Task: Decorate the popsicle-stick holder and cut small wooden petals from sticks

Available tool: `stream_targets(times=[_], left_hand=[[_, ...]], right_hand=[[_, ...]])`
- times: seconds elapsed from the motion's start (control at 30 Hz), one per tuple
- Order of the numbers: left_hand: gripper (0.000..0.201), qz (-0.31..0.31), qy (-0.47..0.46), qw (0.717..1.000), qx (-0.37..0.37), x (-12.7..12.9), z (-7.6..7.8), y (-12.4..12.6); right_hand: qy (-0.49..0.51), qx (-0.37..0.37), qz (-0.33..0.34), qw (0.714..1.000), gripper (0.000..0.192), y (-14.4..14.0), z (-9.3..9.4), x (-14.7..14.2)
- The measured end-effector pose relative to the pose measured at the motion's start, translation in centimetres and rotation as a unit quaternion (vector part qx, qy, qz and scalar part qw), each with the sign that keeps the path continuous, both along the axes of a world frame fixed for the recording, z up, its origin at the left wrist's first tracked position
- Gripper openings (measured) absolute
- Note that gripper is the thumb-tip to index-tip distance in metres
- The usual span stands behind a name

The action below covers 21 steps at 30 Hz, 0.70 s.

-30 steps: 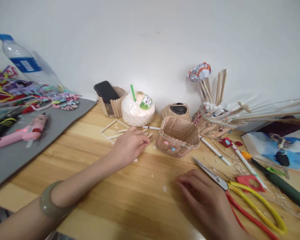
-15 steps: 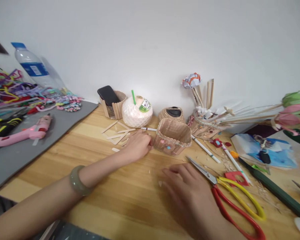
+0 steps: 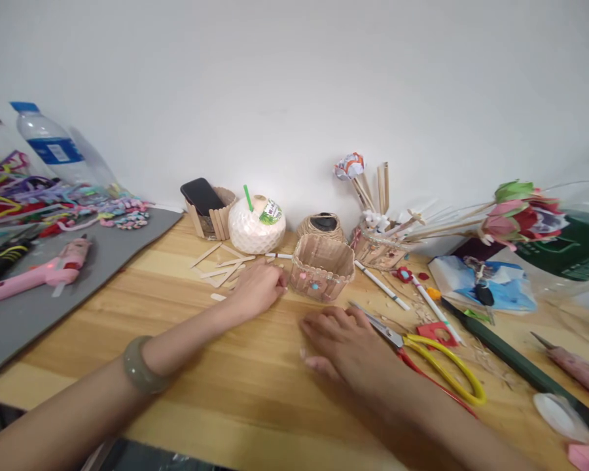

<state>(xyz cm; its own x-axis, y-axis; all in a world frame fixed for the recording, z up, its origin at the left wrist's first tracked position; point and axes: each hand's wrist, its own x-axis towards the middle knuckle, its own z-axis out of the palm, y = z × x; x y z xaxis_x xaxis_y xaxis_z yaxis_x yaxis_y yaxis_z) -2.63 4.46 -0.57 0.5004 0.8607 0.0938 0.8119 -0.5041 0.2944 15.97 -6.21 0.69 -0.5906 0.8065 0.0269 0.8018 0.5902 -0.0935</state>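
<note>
Fingers of the left hand (image 3: 258,288) curling over flat pale wooden craft sticks (image 3: 223,265) beside the scalloped cardboard basket (image 3: 322,267) (grip itself hidden); right hand (image 3: 346,343) resting open, touching yellow-handled scissors (image 3: 422,350). Next probably calling for lifting one stick.

two hands (image 3: 258,288); one scissors (image 3: 422,347); one glue gun (image 3: 34,275); one bottle (image 3: 52,144)

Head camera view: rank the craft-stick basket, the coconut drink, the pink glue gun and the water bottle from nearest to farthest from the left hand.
From the left hand:
1. Craft-stick basket, just to its right, nearly touching the fingertips.
2. Coconut drink, behind the hand, near the wall.
3. Pink glue gun, far off to the left on the gray mat.
4. Water bottle, farthest, at the back left corner.
</note>
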Motion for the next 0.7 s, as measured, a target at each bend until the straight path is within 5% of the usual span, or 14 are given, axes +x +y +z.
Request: stream_targets(times=[0.2, 0.47, 0.7], left_hand=[[0.015, 0.001, 0.002, 1.0, -0.006, 0.0, 0.0, 0.3], [0.016, 0.017, 0.001, 1.0, -0.002, 0.2, 0.0, -0.3], [0.013, 0.02, -0.019, 1.0, -0.009, 0.3, 0.0, -0.5]], right_hand=[[-0.069, 0.053, -0.058, 0.994, 0.033, -1.4, 1.1, 3.7], [0.003, -0.027, -0.016, 0.999, 0.048, -2.9, 0.3, 2.0], [-0.011, 0.008, -0.002, 1.0, 0.032, -2.4, 1.0, 0.5]])
